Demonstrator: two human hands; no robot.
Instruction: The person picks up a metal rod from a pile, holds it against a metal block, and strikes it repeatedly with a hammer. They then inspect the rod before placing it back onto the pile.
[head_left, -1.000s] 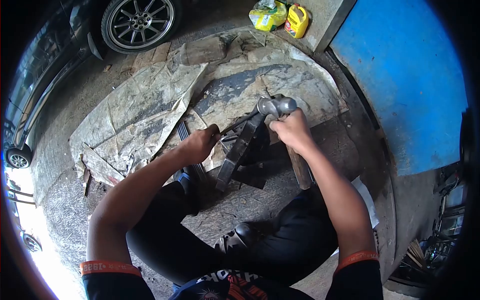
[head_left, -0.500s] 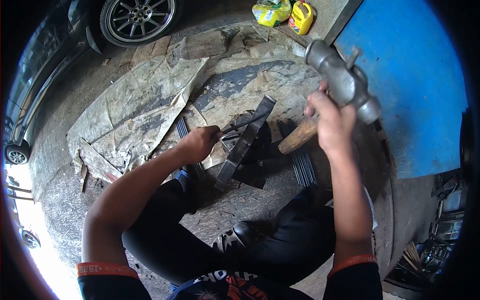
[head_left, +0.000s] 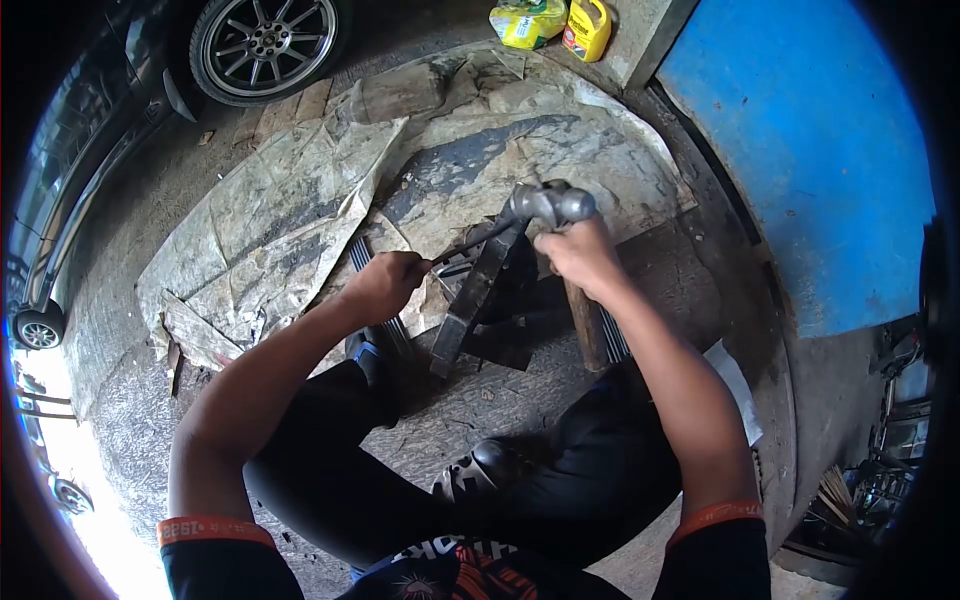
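My right hand (head_left: 582,258) is wrapped round the wooden handle of a ball-peen hammer (head_left: 550,205), close below its steel head. The hammer head is down at the upper end of a long dark steel bar (head_left: 468,305), which lies slanted in front of me. My left hand (head_left: 385,287) is closed round a thin dark metal rod (head_left: 462,247). That rod reaches across the steel bar, and its far end meets the hammer head in this view. Bundled thin metal rods (head_left: 612,340) lie by the hammer handle, partly hidden. More thin rods (head_left: 360,254) show beyond my left hand.
A dirty, creased sheet (head_left: 270,200) covers the ground ahead. A car wheel (head_left: 268,45) stands at the upper left, and a yellow jug (head_left: 587,30) at the top. To the right is a blue panel (head_left: 800,180). My shoe (head_left: 468,475) is close below the steel bar.
My right hand has brought the hammer down and to the left, from raised high to the steel bar's upper end. My left hand has shifted slightly left with the rod.
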